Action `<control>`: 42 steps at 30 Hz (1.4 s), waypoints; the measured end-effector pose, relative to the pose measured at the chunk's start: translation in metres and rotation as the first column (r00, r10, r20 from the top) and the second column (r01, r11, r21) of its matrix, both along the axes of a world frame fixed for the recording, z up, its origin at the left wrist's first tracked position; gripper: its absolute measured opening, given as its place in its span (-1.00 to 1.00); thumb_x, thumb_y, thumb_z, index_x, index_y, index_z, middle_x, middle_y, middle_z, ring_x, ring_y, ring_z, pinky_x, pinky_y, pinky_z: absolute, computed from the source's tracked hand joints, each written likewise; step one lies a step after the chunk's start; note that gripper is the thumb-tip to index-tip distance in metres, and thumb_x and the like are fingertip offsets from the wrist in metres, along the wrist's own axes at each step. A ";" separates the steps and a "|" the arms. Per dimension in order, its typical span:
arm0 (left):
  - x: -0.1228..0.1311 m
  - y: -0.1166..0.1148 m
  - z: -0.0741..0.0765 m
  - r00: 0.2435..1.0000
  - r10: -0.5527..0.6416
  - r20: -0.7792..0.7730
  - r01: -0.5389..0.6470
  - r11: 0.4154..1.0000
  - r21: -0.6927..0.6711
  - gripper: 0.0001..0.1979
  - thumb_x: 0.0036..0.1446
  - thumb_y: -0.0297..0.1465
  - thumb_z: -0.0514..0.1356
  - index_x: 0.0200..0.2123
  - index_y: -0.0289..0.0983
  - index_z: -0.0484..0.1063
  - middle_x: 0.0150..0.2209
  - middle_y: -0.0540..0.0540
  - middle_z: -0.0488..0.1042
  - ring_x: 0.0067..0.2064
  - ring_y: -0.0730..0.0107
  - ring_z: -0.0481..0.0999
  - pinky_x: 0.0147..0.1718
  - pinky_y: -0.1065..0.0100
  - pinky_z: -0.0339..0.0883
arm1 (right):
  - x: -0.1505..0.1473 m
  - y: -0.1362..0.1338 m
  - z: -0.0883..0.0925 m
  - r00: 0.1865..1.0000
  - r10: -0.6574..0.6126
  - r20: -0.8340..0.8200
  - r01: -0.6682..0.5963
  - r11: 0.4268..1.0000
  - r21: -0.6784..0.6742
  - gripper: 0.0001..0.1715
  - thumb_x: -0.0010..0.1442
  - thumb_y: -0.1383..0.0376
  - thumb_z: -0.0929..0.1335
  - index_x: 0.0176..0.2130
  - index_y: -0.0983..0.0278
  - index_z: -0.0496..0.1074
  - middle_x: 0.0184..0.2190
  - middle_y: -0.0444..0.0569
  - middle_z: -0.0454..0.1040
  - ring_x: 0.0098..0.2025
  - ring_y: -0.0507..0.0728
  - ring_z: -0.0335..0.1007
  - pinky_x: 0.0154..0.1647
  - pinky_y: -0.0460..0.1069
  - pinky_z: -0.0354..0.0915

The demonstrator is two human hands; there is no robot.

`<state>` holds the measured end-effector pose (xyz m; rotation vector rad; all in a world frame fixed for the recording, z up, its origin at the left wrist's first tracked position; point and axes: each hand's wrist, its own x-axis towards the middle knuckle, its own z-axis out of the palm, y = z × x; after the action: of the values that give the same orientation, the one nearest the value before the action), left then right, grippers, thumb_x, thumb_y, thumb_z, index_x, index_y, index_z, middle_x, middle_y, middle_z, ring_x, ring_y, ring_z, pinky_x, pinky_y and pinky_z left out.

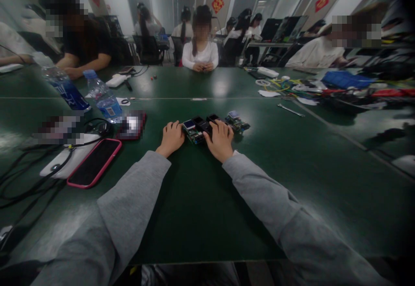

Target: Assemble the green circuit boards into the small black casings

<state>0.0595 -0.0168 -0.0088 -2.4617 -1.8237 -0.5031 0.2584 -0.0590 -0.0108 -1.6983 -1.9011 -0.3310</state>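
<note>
A green circuit board (196, 136) with a small screen lies on the table ahead of me, with dark box-shaped modules (203, 125) against its far right side. My left hand (173, 138) rests at the board's left edge, fingers loosely bent and slightly apart, gripping nothing visible. Over the right end of the dark modules, my right hand (220, 140) has its thumb on the near side and its fingers curved across the top. A second circuit board (238, 123) with a pale top part sits just beyond my right fingers. The right palm hides part of the modules.
To the left are a pink-cased phone (94, 163), a white power bank (66, 158), black cables, another phone (132, 125) and two bottles (103, 98). A wrench (291, 110) lies right. Wires and a blue bundle (346, 80) are piled far right. People sit across the table.
</note>
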 end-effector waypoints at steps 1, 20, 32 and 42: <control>0.000 0.000 0.000 1.000 -0.002 0.001 0.002 1.000 0.000 -0.54 0.30 -0.34 -0.09 0.19 -0.33 0.27 0.28 -0.24 0.24 0.27 0.01 0.17 0.19 -0.03 0.15 | 0.000 0.000 0.000 1.000 0.002 0.002 -0.002 1.000 0.002 -0.45 0.37 0.09 0.14 0.19 0.33 0.22 0.22 0.19 0.18 0.28 0.27 -0.01 0.30 0.24 -0.16; 0.002 -0.004 0.005 1.000 0.010 -0.011 -0.010 1.000 -0.005 -0.55 0.29 -0.36 -0.07 0.20 -0.31 0.26 0.29 -0.23 0.23 0.26 0.01 0.17 0.19 -0.01 0.14 | 0.000 0.000 0.001 1.000 0.011 -0.009 -0.011 1.000 -0.014 -0.45 0.37 0.10 0.14 0.20 0.34 0.21 0.22 0.20 0.18 0.28 0.28 -0.01 0.30 0.25 -0.16; 0.002 -0.004 0.005 1.000 0.007 -0.005 -0.007 1.000 0.000 -0.55 0.29 -0.37 -0.08 0.20 -0.32 0.26 0.28 -0.24 0.23 0.26 0.01 0.17 0.19 -0.03 0.14 | 0.000 0.000 0.002 1.000 0.015 -0.007 -0.015 1.000 -0.023 -0.45 0.36 0.09 0.14 0.20 0.34 0.20 0.23 0.20 0.17 0.29 0.28 -0.02 0.30 0.25 -0.17; 0.002 -0.003 0.003 1.000 0.002 -0.005 -0.002 1.000 0.006 -0.55 0.29 -0.35 -0.08 0.19 -0.32 0.27 0.28 -0.25 0.24 0.26 0.00 0.18 0.18 -0.02 0.15 | -0.001 -0.001 0.002 1.000 0.013 -0.014 -0.013 1.000 -0.013 -0.45 0.36 0.09 0.14 0.19 0.35 0.22 0.22 0.20 0.18 0.28 0.28 -0.01 0.30 0.25 -0.17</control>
<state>0.0611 -0.0195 -0.0059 -2.4554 -1.8196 -0.5012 0.2577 -0.0599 -0.0090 -1.6921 -1.9073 -0.3020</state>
